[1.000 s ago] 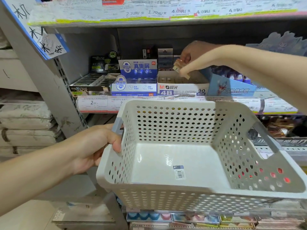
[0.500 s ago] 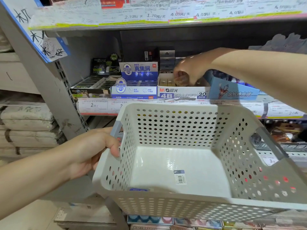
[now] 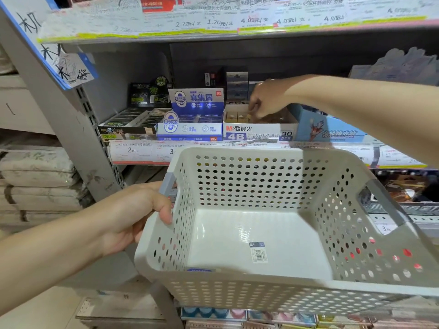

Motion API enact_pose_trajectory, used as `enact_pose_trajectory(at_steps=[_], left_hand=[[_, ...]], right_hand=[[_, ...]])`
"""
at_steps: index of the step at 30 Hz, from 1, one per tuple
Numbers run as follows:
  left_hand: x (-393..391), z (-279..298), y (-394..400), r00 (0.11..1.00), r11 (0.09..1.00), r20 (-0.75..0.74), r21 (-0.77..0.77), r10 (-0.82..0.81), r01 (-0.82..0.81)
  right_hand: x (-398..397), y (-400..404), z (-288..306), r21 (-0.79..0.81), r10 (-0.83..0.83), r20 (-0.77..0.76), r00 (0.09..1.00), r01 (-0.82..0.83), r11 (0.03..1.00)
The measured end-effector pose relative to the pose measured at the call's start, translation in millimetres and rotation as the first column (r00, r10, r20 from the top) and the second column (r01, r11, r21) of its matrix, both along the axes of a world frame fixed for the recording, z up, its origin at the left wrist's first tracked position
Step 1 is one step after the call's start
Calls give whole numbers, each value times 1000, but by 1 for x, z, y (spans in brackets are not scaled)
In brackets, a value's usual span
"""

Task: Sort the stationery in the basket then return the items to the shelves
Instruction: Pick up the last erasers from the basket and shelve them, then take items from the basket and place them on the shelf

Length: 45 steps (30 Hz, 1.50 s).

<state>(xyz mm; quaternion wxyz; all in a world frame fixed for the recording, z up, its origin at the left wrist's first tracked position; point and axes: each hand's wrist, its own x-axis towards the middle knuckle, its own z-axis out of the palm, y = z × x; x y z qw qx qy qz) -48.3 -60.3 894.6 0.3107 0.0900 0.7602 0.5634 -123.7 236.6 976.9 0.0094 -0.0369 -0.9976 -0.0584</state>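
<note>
Left hand (image 3: pixel 133 217) clenched round the grey handle of a white perforated basket (image 3: pixel 273 298), lower centre of frame, only a barcode sticker (image 3: pixel 258 252) on its floor. Right hand (image 3: pixel 267 98), upper centre, reaching into the open 4B eraser box (image 3: pixel 259 134) on the shelf (image 3: pixel 392 155); fingers curled downward, any held item impossible to tell.

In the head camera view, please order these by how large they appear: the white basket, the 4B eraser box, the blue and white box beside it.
1. The white basket looks far the largest, but it is nearest the camera.
2. The 4B eraser box and the blue and white box to its left look about alike; I would not rank them.
</note>
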Motion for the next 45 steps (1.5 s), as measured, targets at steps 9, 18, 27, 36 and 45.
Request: enact_pose_trajectory(at_steps=[9,18,27,36,45], left_hand=[[-1,-1,4,1000,1000,-8,-6,-2,2],[-2,-2,1,1000,1000,-2,3,-11,11],[-3,-2,3,1000,1000,4,10,2,-2],[-2,-3,1,1000,1000,-15,0,0,0],[-5,-5,-8,999,1000,-36,12,-22,22]], right_hand=[[-6,10,-10,-137,22,0,1000,-22,990],[-5,8,-12,-121,47,-28,998,-50,991],[-6,7,-13,-104,60,-52,997,-65,992],[1,-8,-13,-114,12,-242,970,-41,993],[93,-72,-49,-211,313,-434,845,-433,877]])
